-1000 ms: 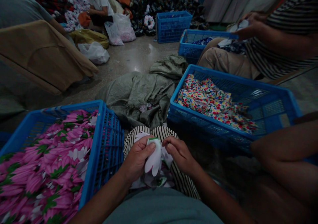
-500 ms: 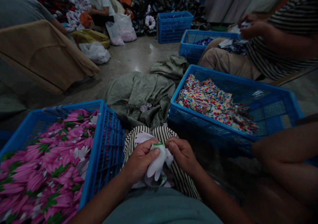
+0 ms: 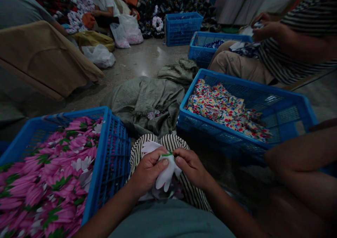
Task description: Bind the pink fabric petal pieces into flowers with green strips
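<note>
Over my lap, my left hand [image 3: 149, 169] pinches a white fabric flower [image 3: 163, 179] with long rounded petals hanging down and a green piece at its top. From the other side, my right hand [image 3: 191, 166] grips the flower's upper edge by the green piece, thumb and fingers pressed together. The fingertips of both hands are close to each other. More pale petal pieces [image 3: 150, 146] lie on my striped trousers, behind and beneath my hands. What the right fingertips hold exactly is partly hidden.
A blue crate [image 3: 104, 153] of pink-and-green fabric flowers [image 3: 52, 181] stands at my left. Another blue crate [image 3: 286, 94] with colourful patterned cloth [image 3: 218, 104] is at right. A grey-green sack [image 3: 147, 97] lies ahead. Co-workers sit nearby; a bare leg [image 3: 295, 153] is close at right.
My right hand has moved in slightly against the flower's top, its fingers closer to the green piece. The left hand keeps its grip. The whole view has shifted a little.
</note>
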Action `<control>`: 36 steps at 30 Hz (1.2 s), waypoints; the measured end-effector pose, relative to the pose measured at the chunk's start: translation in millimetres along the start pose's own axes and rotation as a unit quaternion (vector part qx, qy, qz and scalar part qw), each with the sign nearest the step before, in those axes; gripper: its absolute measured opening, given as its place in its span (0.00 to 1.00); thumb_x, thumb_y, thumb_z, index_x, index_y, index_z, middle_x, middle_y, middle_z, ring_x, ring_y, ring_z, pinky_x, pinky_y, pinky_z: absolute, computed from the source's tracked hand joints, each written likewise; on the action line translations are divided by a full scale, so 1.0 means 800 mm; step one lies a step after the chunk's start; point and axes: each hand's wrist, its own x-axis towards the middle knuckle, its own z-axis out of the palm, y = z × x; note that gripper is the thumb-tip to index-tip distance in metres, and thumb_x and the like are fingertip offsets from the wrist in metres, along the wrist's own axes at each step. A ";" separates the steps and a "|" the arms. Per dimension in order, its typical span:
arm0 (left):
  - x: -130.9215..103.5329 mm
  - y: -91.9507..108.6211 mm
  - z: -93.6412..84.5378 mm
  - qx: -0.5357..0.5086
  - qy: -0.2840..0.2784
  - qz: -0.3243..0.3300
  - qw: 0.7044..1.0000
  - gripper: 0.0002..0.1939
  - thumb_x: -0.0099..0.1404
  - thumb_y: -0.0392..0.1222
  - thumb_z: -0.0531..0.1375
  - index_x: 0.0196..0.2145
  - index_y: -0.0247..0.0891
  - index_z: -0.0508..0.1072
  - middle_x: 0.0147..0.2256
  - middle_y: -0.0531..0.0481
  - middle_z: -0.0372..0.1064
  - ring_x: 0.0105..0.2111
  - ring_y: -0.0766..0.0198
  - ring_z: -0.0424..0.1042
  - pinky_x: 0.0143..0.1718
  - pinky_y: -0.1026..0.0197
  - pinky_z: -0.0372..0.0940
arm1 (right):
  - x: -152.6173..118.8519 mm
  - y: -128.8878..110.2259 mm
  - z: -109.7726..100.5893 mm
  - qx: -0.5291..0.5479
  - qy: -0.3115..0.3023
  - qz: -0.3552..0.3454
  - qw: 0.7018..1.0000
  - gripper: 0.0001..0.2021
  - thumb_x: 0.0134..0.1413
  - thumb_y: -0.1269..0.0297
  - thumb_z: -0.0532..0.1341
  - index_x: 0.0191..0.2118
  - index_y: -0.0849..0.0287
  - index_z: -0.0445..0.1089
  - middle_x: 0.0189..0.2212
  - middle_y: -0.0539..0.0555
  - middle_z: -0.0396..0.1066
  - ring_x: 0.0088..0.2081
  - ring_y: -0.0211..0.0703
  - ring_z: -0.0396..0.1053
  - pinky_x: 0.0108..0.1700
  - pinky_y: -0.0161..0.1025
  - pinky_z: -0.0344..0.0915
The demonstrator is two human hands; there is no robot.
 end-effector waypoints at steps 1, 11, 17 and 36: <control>0.000 0.001 0.000 0.014 -0.003 0.003 1.000 0.08 0.56 0.43 0.59 0.29 0.36 0.71 0.29 0.52 0.60 0.28 0.68 0.60 0.29 0.68 0.57 | 0.000 0.000 0.000 -0.001 0.000 -0.001 1.000 0.14 0.58 0.59 0.48 0.26 0.60 0.63 0.19 0.46 0.56 0.22 0.34 0.56 0.25 0.32 0.51; 0.000 0.003 -0.002 0.055 -0.018 0.007 0.998 0.09 0.57 0.44 0.57 0.30 0.35 0.70 0.29 0.51 0.59 0.28 0.68 0.59 0.27 0.68 0.56 | -0.010 0.016 0.010 0.160 0.099 0.109 0.976 0.17 0.57 0.52 0.48 0.29 0.60 0.63 0.16 0.44 0.49 0.18 0.33 0.46 0.20 0.32 0.44; 0.001 -0.001 -0.003 0.051 -0.005 0.025 0.998 0.08 0.57 0.43 0.58 0.30 0.35 0.71 0.30 0.51 0.59 0.29 0.67 0.60 0.30 0.67 0.57 | -0.017 0.012 0.008 0.103 0.025 0.056 0.993 0.16 0.57 0.53 0.49 0.30 0.60 0.64 0.21 0.48 0.55 0.23 0.35 0.53 0.24 0.32 0.51; 0.000 0.008 0.002 0.151 -0.055 0.081 0.984 0.07 0.59 0.40 0.55 0.32 0.36 0.71 0.34 0.49 0.63 0.36 0.63 0.63 0.39 0.63 0.58 | -0.013 0.008 0.011 0.102 0.052 0.033 0.993 0.18 0.56 0.53 0.50 0.23 0.61 0.62 0.16 0.45 0.52 0.18 0.32 0.50 0.21 0.32 0.46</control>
